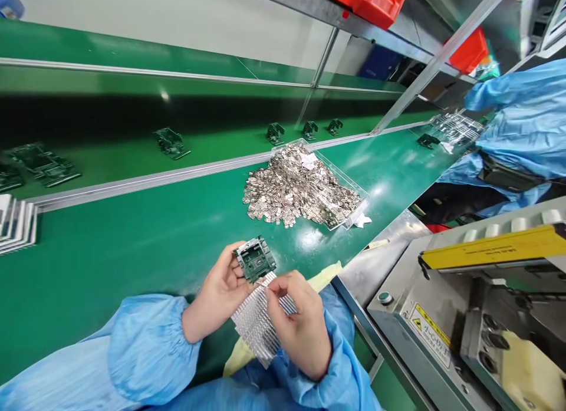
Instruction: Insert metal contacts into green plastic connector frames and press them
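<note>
The person wears a loose light-blue smock point(66, 381) of thin, crinkled fabric. Its full, puffy sleeves gather into snug elastic cuffs point(188, 328) just above the bare hands point(219, 296).

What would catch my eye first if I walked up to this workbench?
The glittering heap of small metal pieces in a clear plastic tray stands out first, in the middle of the green bench. Just below it, at the front, the left hand holds a green circuit board while the right hand holds a ribbed silver sheet. To the right sits a grey machine with a yellow bar.
</note>
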`<state>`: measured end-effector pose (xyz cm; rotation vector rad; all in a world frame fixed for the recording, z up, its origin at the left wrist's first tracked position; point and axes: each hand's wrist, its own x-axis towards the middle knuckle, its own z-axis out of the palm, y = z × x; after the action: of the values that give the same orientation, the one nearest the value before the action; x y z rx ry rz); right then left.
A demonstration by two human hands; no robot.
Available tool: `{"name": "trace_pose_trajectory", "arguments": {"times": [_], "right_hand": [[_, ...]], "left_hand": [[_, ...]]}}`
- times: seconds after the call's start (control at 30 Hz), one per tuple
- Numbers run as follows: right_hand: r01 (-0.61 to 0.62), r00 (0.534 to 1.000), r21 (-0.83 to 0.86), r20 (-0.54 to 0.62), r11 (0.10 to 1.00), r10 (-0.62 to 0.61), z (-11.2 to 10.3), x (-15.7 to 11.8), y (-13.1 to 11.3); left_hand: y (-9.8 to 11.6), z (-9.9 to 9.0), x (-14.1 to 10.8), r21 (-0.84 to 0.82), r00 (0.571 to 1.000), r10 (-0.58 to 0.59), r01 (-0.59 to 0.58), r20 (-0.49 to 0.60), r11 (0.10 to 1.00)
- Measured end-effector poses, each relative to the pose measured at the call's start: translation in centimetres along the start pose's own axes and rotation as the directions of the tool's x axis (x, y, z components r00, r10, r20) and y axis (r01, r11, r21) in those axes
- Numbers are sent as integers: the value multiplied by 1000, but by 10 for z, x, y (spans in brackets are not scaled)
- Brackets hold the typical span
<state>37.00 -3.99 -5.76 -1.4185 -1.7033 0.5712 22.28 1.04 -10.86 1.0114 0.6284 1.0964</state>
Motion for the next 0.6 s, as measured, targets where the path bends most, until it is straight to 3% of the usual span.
{"name": "trace_pose_trajectory", "arguments": {"times": [0.2,0.3,0.47,0.6], "right_hand": [[25,996,-132,90,991,-13,-10,1,7],[51,993,-149,110,987,-34,-8,1,6],[-21,998,-63,63,998,25,-2,-2,2],[-80,995,85,-50,993,84,1,-3,6]], "left_hand": [[4,-2,-4,45,996,23,-27,89,999],[3,-2,-5,53,997,27,-31,68,998],[1,-2,-4,38,999,-27,26,36,999],[3,-1,-4,54,999,-22,19,47,998]]}}
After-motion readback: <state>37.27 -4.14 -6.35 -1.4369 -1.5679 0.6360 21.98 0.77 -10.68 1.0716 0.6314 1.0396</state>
